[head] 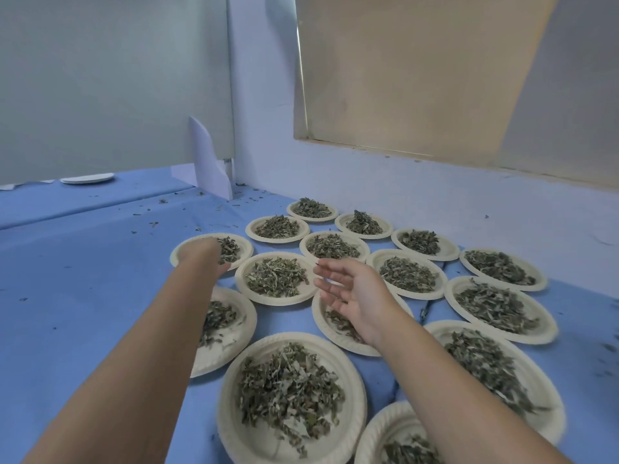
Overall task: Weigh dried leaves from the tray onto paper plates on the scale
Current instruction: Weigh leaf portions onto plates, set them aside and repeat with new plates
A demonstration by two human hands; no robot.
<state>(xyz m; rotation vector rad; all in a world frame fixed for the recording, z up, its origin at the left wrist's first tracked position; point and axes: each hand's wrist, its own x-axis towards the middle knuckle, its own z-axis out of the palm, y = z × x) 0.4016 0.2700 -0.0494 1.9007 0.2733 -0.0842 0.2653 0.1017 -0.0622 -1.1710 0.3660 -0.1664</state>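
Spread and loose, the right hand hovers over a paper plate of dried leaves. The left hand reaches onto a farther plate, its fingers blurred, so I cannot tell its hold. More heaped plates crowd the crumb-strewn blue cloth below a pale wall and a brown board. Folded white paper stands in the corner.

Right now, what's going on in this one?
A person leans over many round cream paper plates already filled with dried green leaves, laid out on a blue cloth. The left hand reaches onto the far-left filled plate; its grip is too blurred to tell. The right hand hovers open above the middle plates. One empty plate sits far back.
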